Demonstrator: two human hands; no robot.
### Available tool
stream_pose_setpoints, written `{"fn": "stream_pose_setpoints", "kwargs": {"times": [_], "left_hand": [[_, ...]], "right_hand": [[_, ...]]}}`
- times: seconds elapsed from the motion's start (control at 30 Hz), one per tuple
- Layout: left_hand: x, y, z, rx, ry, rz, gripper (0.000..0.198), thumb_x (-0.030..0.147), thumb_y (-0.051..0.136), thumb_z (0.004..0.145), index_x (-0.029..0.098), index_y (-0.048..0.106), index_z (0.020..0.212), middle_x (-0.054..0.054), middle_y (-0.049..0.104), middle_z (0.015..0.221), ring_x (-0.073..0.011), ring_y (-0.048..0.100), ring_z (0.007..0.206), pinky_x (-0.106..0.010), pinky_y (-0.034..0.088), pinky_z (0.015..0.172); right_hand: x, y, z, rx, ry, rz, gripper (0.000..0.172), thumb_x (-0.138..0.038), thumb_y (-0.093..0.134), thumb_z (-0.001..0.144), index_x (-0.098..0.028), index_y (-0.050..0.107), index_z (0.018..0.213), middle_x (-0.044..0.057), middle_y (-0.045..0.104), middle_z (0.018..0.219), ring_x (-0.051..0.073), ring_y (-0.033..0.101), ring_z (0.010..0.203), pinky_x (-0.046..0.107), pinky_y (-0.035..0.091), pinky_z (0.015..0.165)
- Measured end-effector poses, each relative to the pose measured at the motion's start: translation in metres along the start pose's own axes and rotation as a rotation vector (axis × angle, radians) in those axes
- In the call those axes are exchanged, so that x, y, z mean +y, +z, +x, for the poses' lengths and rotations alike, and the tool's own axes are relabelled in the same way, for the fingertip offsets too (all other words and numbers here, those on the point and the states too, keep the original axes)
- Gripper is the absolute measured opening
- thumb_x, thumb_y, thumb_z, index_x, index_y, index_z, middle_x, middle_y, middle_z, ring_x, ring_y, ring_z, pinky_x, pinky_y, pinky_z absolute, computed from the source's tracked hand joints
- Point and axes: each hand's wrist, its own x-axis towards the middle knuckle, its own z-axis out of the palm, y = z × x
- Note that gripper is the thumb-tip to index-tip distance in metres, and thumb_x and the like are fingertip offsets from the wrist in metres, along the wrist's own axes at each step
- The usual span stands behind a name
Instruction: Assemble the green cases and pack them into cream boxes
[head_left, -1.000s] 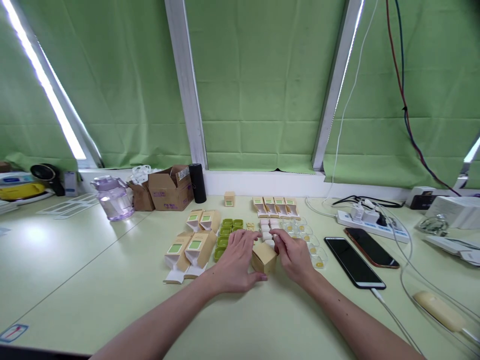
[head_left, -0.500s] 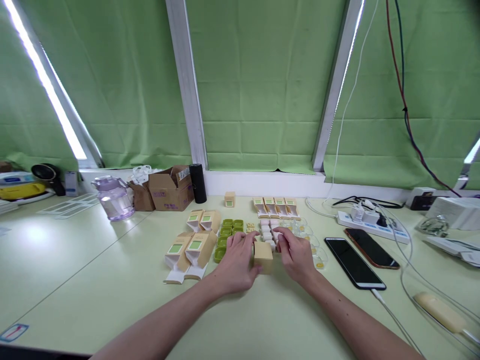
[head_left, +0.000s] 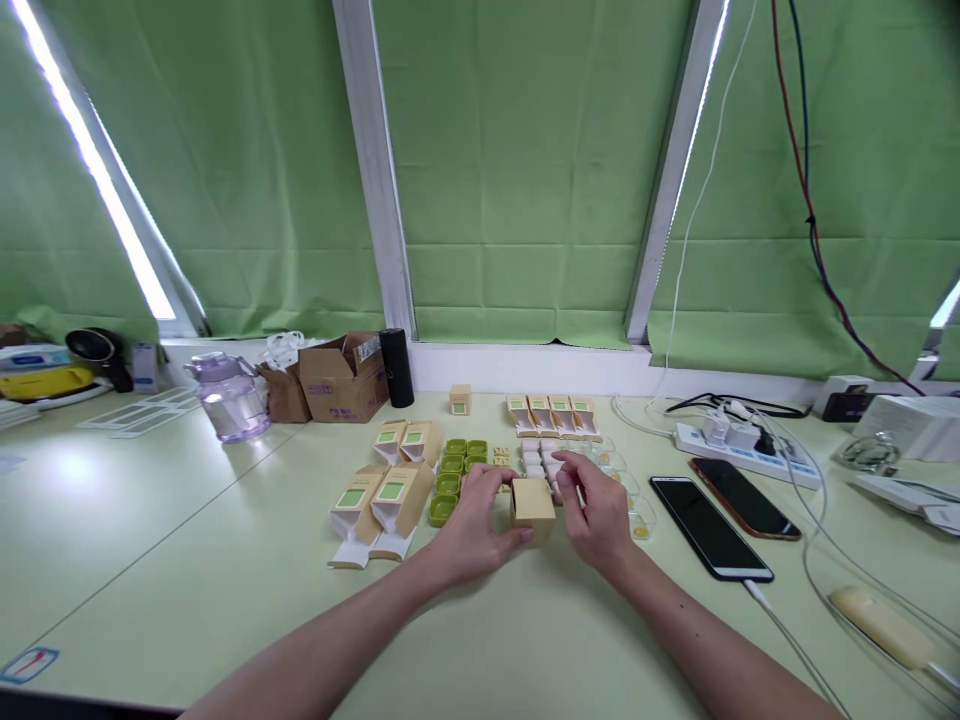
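Observation:
My left hand [head_left: 480, 525] grips a small tan cardboard box [head_left: 533, 508] near the middle of the table, thumb at its near side and fingers at its far left. To the right of the box hovers my right hand [head_left: 596, 510], its index finger and thumb apart with nothing seen between them. Beyond that fingertip are small whitish-pink pieces [head_left: 532, 457] in rows. Green square trays [head_left: 444, 509] stand left of the box, and small yellow pieces [head_left: 501, 456] lie beyond it. Clear cups with yellow centres [head_left: 639, 526] are partly hidden by my right hand.
Open tan boxes with green labels [head_left: 397, 500] stand on the left, and more open boxes [head_left: 555, 417] at the back. A closed small box [head_left: 460, 400] is near the wall. Two phones [head_left: 709, 525] and a power strip [head_left: 739, 450] with cables lie on the right.
The small box has shifted slightly right and its top has tilted toward me. My left thumb has moved along with it; my right hand has barely moved.

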Motion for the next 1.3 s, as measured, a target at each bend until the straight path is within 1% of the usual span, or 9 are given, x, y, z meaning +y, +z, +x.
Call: {"fn": "stream_pose_setpoints", "kwargs": {"times": [0.1,0.27,0.4,0.53,0.63,0.8,0.93,1.07,1.3], "left_hand": [[0.003,-0.001,-0.001,0.094,0.133,-0.008,0.053,0.020,0.076,0.080,0.024,0.051,0.127,-0.012,0.058,0.122,-0.0306,0.056,0.117,-0.048,0.052,0.100],[-0.002,0.003,-0.003,0.246,0.336,0.175,0.051,0.010,0.068,0.080,0.023,0.047,0.125,-0.015,0.059,0.126,-0.0329,0.057,0.124,-0.049,0.052,0.102],[-0.010,0.007,-0.003,0.361,0.427,0.301,0.052,0.005,0.060,0.084,0.022,0.045,0.131,-0.016,0.059,0.129,-0.0318,0.061,0.124,-0.046,0.058,0.096],[-0.010,0.008,-0.002,0.428,0.466,0.436,0.047,0.005,0.059,0.087,0.020,0.049,0.131,-0.016,0.061,0.125,-0.0308,0.064,0.120,-0.045,0.060,0.095],[-0.008,0.007,-0.001,0.453,0.499,0.518,0.043,0.005,0.059,0.088,0.019,0.051,0.128,-0.016,0.062,0.121,-0.0305,0.064,0.115,-0.044,0.062,0.090],[-0.008,0.007,-0.001,0.487,0.560,0.608,0.036,0.007,0.059,0.092,0.019,0.053,0.125,-0.014,0.063,0.114,-0.0286,0.065,0.105,-0.039,0.062,0.078],[-0.005,0.006,-0.001,0.488,0.571,0.641,0.033,0.009,0.059,0.093,0.020,0.054,0.124,-0.012,0.063,0.111,-0.0271,0.066,0.101,-0.038,0.061,0.077],[-0.004,0.006,-0.001,0.486,0.569,0.644,0.034,0.007,0.058,0.092,0.019,0.054,0.123,-0.013,0.064,0.112,-0.0273,0.065,0.101,-0.037,0.060,0.076],[-0.006,0.009,-0.003,0.432,0.509,0.610,0.036,0.008,0.059,0.092,0.018,0.052,0.126,-0.015,0.064,0.116,-0.0292,0.065,0.108,-0.040,0.062,0.079]], "right_hand": [[-0.006,-0.003,0.002,0.027,-0.059,0.037,0.025,-0.025,0.047,0.104,-0.019,0.062,0.123,0.004,0.067,0.085,0.017,0.061,0.067,0.030,0.049,0.063],[-0.012,-0.002,-0.001,-0.018,-0.139,0.100,0.031,-0.026,0.050,0.102,-0.020,0.055,0.132,0.008,0.063,0.096,0.021,0.061,0.081,0.034,0.052,0.066],[-0.014,0.005,-0.005,-0.064,-0.192,0.154,0.046,-0.026,0.056,0.099,-0.020,0.046,0.144,0.015,0.061,0.116,0.027,0.061,0.095,0.041,0.056,0.073],[-0.017,0.009,-0.008,-0.090,-0.215,0.194,0.062,-0.022,0.060,0.095,-0.021,0.037,0.153,0.017,0.058,0.125,0.031,0.059,0.106,0.047,0.058,0.079],[-0.018,0.010,-0.010,-0.108,-0.194,0.196,0.067,-0.022,0.061,0.095,-0.022,0.033,0.156,0.017,0.058,0.126,0.032,0.060,0.110,0.049,0.059,0.082],[-0.018,0.011,-0.011,-0.128,-0.184,0.186,0.068,-0.023,0.062,0.096,-0.023,0.031,0.156,0.017,0.057,0.130,0.033,0.059,0.116,0.051,0.059,0.085],[-0.017,0.012,-0.012,-0.131,-0.177,0.173,0.068,-0.022,0.061,0.097,-0.023,0.030,0.157,0.018,0.056,0.133,0.034,0.059,0.119,0.050,0.060,0.086],[-0.017,0.013,-0.013,-0.134,-0.161,0.165,0.066,-0.022,0.061,0.097,-0.024,0.031,0.156,0.018,0.057,0.131,0.033,0.061,0.117,0.049,0.061,0.084],[-0.015,0.015,-0.013,-0.142,-0.122,0.165,0.061,-0.024,0.060,0.098,-0.023,0.034,0.153,0.017,0.058,0.128,0.031,0.062,0.110,0.048,0.061,0.083]]}}
